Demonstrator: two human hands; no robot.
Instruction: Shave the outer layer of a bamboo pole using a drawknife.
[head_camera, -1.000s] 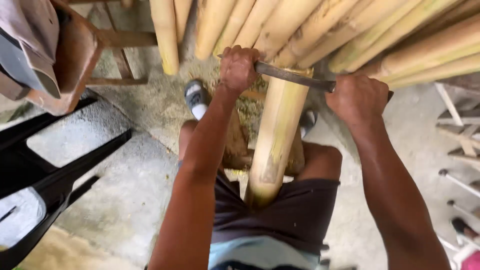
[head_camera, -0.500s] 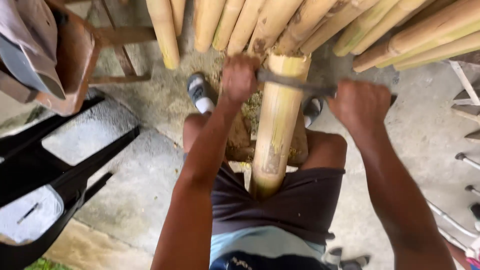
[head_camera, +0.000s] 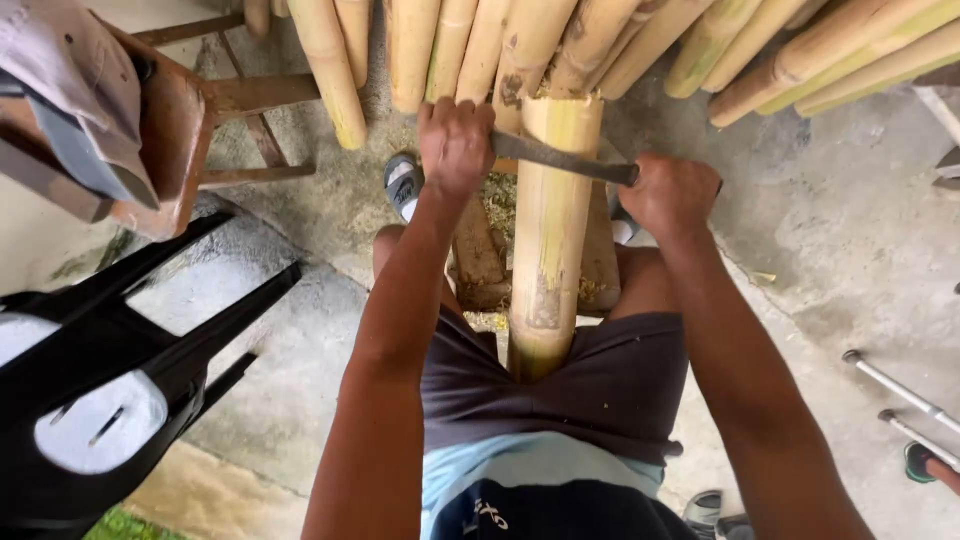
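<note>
Both hands on a two-handled draw blade, dark metal, lying crosswise over a thick bamboo pole. Left hand fist-wrapped tight around the blade's left end, fingers fully curled, knuckles up. Right hand same grip on the right end, fingers closed around it; the handle itself is hidden inside the fist. Blade sits tilted, left end higher in frame than right, touching the pole near its far end. Pole runs away from the person between the knees, near end butted against the dark shorts, far end resting among a stack of bamboo poles fanned across the top of the frame. Pole surface is yellow with a scraped greyish patch lower down. Wooden block under the pole, pale shavings scattered around it. Sandalled foot on the concrete floor just left of the pole. Brown wooden chair with cloth draped on it upper left, black plastic chair lower left, metal rods lower right.
</note>
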